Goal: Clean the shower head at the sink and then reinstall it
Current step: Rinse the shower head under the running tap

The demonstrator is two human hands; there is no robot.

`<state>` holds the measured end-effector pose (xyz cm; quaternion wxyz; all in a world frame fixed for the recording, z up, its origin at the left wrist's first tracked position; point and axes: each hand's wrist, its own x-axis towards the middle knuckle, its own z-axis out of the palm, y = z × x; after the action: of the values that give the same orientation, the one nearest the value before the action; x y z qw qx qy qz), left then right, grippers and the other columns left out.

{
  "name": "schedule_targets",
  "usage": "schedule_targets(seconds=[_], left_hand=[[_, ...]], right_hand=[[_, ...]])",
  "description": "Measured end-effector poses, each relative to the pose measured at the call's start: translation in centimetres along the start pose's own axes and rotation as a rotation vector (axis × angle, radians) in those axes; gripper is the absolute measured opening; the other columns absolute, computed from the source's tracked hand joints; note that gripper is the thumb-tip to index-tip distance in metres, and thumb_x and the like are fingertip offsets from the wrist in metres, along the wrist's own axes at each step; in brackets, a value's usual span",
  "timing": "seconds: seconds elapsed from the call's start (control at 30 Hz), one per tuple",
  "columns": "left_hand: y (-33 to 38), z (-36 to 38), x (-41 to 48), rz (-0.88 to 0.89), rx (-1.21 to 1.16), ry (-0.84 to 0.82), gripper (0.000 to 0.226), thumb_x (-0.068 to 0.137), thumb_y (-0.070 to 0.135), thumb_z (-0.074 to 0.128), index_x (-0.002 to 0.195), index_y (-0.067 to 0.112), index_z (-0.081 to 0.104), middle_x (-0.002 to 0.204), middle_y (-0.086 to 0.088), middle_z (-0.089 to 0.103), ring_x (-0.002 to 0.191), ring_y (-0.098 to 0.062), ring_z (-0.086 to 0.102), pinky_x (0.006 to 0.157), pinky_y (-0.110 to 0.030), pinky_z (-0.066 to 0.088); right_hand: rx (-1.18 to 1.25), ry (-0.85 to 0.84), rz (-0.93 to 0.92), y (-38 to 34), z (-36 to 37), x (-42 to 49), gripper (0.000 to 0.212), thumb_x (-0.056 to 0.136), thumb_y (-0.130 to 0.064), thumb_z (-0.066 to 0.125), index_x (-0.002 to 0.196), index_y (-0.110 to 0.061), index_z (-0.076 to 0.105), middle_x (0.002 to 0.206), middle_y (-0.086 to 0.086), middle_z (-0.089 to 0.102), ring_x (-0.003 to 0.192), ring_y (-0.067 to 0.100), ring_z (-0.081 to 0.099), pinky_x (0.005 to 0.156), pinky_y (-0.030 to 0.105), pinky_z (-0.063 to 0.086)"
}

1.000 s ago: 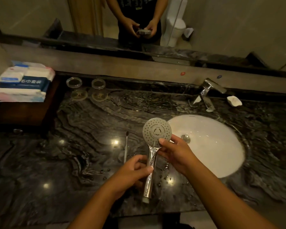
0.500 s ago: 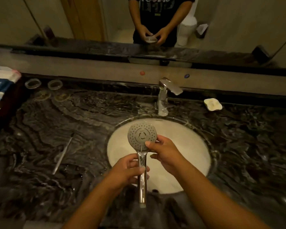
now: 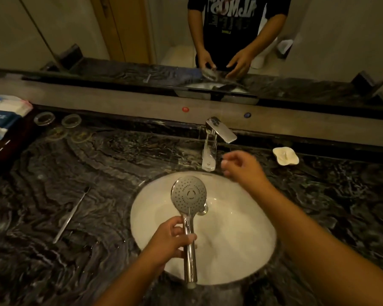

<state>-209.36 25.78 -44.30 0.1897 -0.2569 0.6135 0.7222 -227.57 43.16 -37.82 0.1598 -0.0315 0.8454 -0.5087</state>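
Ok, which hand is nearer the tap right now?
Right. The right hand hovers just right of the tap, beside its spout, not visibly touching it. The left hand is lower down, gripping the shower head by its handle over the sink.

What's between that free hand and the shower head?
Nothing stands there: only the bare white sink shows between the right hand and the shower head, in the head view.

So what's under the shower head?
The white sink bowl is under the shower head. The metal drain peeks out beside its rim, partly covered. The left hand grips the handle, hiding part of it.
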Motion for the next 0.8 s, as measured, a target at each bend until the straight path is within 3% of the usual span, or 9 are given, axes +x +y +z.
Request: schedule_targets(seconds=[0.07, 0.13, 0.27, 0.4, 0.57, 0.7, 0.8], left_hand=[[-0.5, 0.1, 1.1, -0.017, -0.013, 0.033, 0.041, 0.082, 0.005, 0.074, 0.119, 0.013, 0.059, 0.106, -0.024, 0.071, 0.093, -0.038, 0.073, 0.080, -0.049, 0.061], [-0.9, 0.2, 2.4, -0.036, -0.040, 0.042, 0.041, 0.081, 0.003, 0.075, 0.118, 0.012, 0.059, 0.106, -0.025, 0.071, 0.091, -0.038, 0.073, 0.076, -0.045, 0.061], [-2.2, 0.7, 4.9, -0.074, -0.084, 0.025, 0.040, 0.080, 0.002, 0.075, 0.117, 0.010, 0.060, 0.103, -0.025, 0.072, 0.091, -0.040, 0.073, 0.072, -0.045, 0.060], [-2.9, 1.2, 6.8, -0.084, -0.105, 0.007, 0.041, 0.078, 0.005, 0.077, 0.115, 0.009, 0.060, 0.104, -0.026, 0.071, 0.096, -0.045, 0.070, 0.078, -0.051, 0.060], [-2.7, 1.7, 8.4, -0.082, -0.108, -0.019, 0.048, 0.069, 0.014, 0.080, 0.113, 0.011, 0.063, 0.106, -0.030, 0.068, 0.096, -0.045, 0.069, 0.082, -0.054, 0.058], [-2.6, 1.9, 9.4, -0.092, -0.124, -0.050, 0.038, 0.082, 0.005, 0.074, 0.117, 0.011, 0.062, 0.105, -0.027, 0.071, 0.093, -0.040, 0.071, 0.078, -0.046, 0.060], [-2.3, 2.0, 9.9, -0.097, -0.112, -0.080, 0.039, 0.085, 0.004, 0.071, 0.121, 0.013, 0.061, 0.104, -0.022, 0.073, 0.093, -0.038, 0.072, 0.077, -0.043, 0.059]], right_hand=[[-0.182, 0.186, -0.192, -1.6, -0.9, 3.0, 0.023, 0.096, -0.028, 0.061, 0.116, -0.019, 0.066, 0.106, -0.001, 0.067, 0.097, 0.016, 0.065, 0.084, 0.036, 0.057], [-0.390, 0.264, -0.368, -2.8, -1.3, 6.3, 0.035, 0.096, -0.037, 0.060, 0.127, -0.022, 0.061, 0.119, 0.004, 0.062, 0.108, 0.020, 0.060, 0.088, 0.038, 0.055], [-0.732, 0.124, -0.382, -2.9, 0.0, 11.7, 0.064, 0.095, -0.060, 0.048, 0.151, -0.034, 0.031, 0.138, 0.015, 0.048, 0.122, 0.034, 0.051, 0.094, 0.049, 0.052], [-0.915, 0.072, -0.380, -1.9, 2.0, 14.0, 0.065, 0.101, -0.061, 0.027, 0.157, -0.032, 0.016, 0.127, 0.017, 0.059, 0.107, 0.038, 0.061, 0.079, 0.044, 0.051], [-0.970, 0.093, -0.421, -2.0, 2.0, 14.4, 0.060, 0.104, -0.053, 0.027, 0.158, -0.028, 0.016, 0.116, 0.018, 0.065, 0.098, 0.038, 0.064, 0.068, 0.040, 0.042], [-0.994, 0.025, -0.403, -3.2, 1.6, 14.8, 0.059, 0.104, -0.050, 0.031, 0.157, -0.026, 0.022, 0.122, 0.018, 0.066, 0.104, 0.039, 0.063, 0.068, 0.038, 0.040], [-1.044, -0.077, -0.342, -4.7, 1.2, 15.4, 0.053, 0.103, -0.050, 0.035, 0.150, -0.024, 0.036, 0.128, 0.017, 0.063, 0.111, 0.038, 0.060, 0.073, 0.039, 0.040]])
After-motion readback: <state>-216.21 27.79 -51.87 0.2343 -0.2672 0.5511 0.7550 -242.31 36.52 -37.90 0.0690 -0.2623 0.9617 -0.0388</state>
